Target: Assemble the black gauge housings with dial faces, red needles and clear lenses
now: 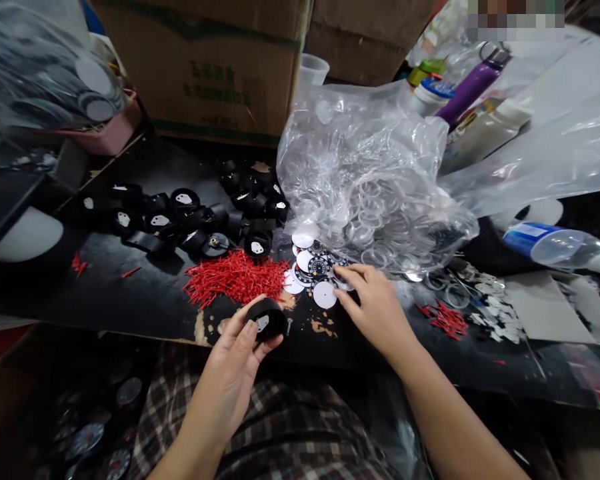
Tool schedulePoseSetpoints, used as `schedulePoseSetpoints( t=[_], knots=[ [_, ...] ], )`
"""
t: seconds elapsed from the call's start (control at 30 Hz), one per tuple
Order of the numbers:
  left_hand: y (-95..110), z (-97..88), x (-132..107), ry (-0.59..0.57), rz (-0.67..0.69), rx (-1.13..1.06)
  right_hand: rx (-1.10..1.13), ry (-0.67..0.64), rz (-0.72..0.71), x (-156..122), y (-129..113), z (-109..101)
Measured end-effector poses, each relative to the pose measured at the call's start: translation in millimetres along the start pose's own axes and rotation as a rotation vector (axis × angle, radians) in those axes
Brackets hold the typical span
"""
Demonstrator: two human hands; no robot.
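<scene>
My left hand [243,347] grips a black round gauge housing [267,320] above the table's near edge. A white patch shows inside the housing. Over a loose pile of thin round dials [324,294], some white and some black with markings, my right hand [373,300] has its thumb and index finger apart at the pile's right side. Whether the fingertips touch a dial is unclear. Between the hands and slightly behind lies a heap of small red pointers [235,277]. More black housings [160,217] are scattered behind that heap, several with white patches.
A clear plastic bag [370,173] of transparent rings stands behind the dials. To the right lie red pointers [445,319], white pieces [497,310] and a plastic bottle [555,243]. A cardboard box [200,67] blocks the back; a pink basket [107,130] sits left.
</scene>
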State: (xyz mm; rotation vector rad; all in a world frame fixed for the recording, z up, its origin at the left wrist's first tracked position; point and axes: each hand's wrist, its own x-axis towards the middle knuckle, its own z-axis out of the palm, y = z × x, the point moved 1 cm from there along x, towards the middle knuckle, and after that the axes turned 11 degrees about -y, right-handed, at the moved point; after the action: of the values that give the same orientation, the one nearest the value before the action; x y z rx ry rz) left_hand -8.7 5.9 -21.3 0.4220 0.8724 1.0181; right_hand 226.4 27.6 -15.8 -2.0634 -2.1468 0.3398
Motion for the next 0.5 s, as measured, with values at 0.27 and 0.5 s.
schedulePoseSetpoints(
  t=[0.27,0.5],
  knots=[
    [-8,6.7,-2,-0.081,-0.031,0.003,0.046,-0.074,-0.060,-3,-14,4],
    [-7,6.4,0,-0.096,-0.062,-0.075,0.504,-0.023,-0.029,1,-26,-5]
  ],
)
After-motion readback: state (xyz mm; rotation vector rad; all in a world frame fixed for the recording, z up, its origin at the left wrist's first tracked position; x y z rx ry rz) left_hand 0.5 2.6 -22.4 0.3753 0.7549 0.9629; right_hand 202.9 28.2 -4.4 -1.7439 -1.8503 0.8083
